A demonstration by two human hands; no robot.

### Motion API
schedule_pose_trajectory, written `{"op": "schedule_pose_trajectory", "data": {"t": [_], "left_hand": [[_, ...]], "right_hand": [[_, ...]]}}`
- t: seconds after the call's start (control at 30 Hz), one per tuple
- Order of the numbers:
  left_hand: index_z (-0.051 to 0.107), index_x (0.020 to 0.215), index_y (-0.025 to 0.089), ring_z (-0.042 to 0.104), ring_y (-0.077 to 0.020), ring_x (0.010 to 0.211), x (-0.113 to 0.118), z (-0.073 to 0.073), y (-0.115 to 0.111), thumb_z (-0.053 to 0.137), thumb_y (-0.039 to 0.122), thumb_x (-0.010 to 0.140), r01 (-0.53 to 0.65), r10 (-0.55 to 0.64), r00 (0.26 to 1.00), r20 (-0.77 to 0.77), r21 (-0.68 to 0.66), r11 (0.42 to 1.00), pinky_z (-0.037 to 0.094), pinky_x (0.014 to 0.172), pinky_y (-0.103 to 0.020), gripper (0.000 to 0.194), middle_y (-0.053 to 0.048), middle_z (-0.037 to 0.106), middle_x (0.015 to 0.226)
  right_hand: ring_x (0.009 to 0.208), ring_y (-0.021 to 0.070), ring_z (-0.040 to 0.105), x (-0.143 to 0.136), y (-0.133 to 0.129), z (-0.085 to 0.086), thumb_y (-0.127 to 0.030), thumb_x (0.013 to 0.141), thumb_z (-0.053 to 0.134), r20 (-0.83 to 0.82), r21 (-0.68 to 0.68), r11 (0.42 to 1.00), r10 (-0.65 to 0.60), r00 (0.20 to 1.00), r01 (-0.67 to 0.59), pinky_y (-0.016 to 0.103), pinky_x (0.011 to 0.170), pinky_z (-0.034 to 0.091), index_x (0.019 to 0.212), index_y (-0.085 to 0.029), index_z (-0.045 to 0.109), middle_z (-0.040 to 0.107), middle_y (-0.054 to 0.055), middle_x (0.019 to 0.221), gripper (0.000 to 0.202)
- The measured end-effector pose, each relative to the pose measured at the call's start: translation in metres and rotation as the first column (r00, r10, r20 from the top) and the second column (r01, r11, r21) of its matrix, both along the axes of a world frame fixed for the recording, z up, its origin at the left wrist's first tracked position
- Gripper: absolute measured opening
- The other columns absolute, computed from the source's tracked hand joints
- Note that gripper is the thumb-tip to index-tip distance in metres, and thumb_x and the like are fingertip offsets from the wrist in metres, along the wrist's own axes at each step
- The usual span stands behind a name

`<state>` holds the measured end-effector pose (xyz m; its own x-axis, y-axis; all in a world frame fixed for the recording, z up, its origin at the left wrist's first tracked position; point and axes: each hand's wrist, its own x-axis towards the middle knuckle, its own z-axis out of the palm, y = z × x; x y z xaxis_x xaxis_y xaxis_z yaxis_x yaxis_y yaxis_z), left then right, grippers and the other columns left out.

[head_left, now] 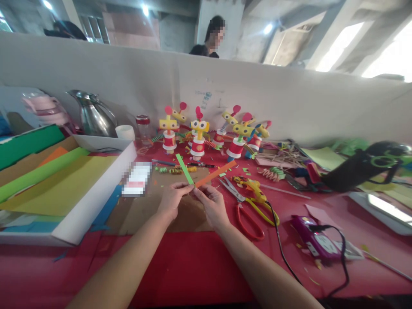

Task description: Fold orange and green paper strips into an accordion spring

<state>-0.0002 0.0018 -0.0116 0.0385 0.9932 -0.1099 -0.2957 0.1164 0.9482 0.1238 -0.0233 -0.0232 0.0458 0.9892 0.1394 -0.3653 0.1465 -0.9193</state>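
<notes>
My left hand (178, 195) pinches the near end of a green paper strip (184, 168), which points up and a little left. In my right hand (210, 201) is the near end of an orange paper strip (215, 173), slanting up to the right. The two strips meet in a V between my fingertips, above a brown cardboard sheet (128, 214). Folded paper springs (183, 170) lie just beyond the hands. Right of them rest pliers with red and yellow handles (240, 199) and a yellow glue gun (255, 189).
Several paper-cup figures (198, 146) stand at the back against a low partition (128, 77). A white box (93, 197) of coloured paper is at the left, near a steel jug (93, 113). At the right are a purple power strip (317, 240), cables and a black bottle (363, 167).
</notes>
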Motion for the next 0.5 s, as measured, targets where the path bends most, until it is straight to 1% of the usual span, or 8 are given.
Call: {"op": "schedule_pose_trajectory", "data": {"t": [0.13,0.23,0.37,0.43,0.5], "left_hand": [[0.073,0.068,0.017,0.058,-0.0148,0.066,0.0022,0.0054,-0.0023,0.079,0.029,0.059,0.073,-0.071,0.994,0.086,-0.01,0.997,0.042,0.07,-0.028,0.016,-0.004,0.067,0.067],[0.072,0.068,0.016,0.057,-0.0136,0.065,0.0051,0.007,-0.0043,0.08,0.029,0.058,0.122,-0.12,0.984,0.134,-0.01,0.992,0.043,0.07,-0.027,0.018,-0.003,0.066,0.067],[0.072,0.069,0.015,0.058,-0.0139,0.068,0.0066,0.0057,-0.0039,0.084,0.027,0.053,0.126,-0.125,0.981,0.149,0.005,0.992,0.044,0.074,-0.028,0.023,-0.003,0.066,0.068],[0.071,0.066,0.015,0.057,-0.014,0.066,0.006,0.006,-0.0031,0.085,0.026,0.05,0.13,-0.126,0.978,0.169,-0.009,0.992,0.044,0.076,-0.029,0.024,-0.002,0.065,0.065],[0.07,0.063,0.015,0.057,-0.0136,0.064,0.0051,0.0071,-0.0027,0.085,0.026,0.049,0.13,-0.123,0.976,0.179,-0.026,0.991,0.043,0.073,-0.029,0.024,-0.002,0.064,0.062]], "right_hand": [[0.074,0.0159,0.063,-0.0001,-0.0001,0.0002,-0.032,0.074,0.072,0.01,0.017,1.0,-0.026,1.0,0.026,0.03,0.076,0.051,0.083,-0.019,0.07,0.069,0.001,0.078,0.015],[0.073,0.0155,0.062,0.0004,0.0005,0.0003,-0.032,0.075,0.071,0.025,0.022,0.998,-0.062,0.998,0.061,0.029,0.074,0.051,0.081,-0.02,0.069,0.068,0.001,0.076,0.014],[0.072,0.0144,0.061,0.0004,0.0009,-0.0001,-0.031,0.074,0.072,0.026,0.021,0.995,-0.097,0.995,0.096,0.027,0.073,0.05,0.077,-0.019,0.068,0.067,0.0,0.074,0.013],[0.073,0.0142,0.061,0.0003,0.0003,0.0004,-0.03,0.075,0.071,0.021,0.033,0.997,-0.077,0.997,0.076,0.027,0.074,0.049,0.077,-0.019,0.067,0.067,0.0,0.074,0.012],[0.072,0.014,0.061,0.0006,-0.0004,0.0016,-0.03,0.076,0.071,0.02,0.043,0.998,-0.05,0.999,0.049,0.028,0.074,0.049,0.078,-0.02,0.068,0.066,0.0,0.074,0.011]]}}
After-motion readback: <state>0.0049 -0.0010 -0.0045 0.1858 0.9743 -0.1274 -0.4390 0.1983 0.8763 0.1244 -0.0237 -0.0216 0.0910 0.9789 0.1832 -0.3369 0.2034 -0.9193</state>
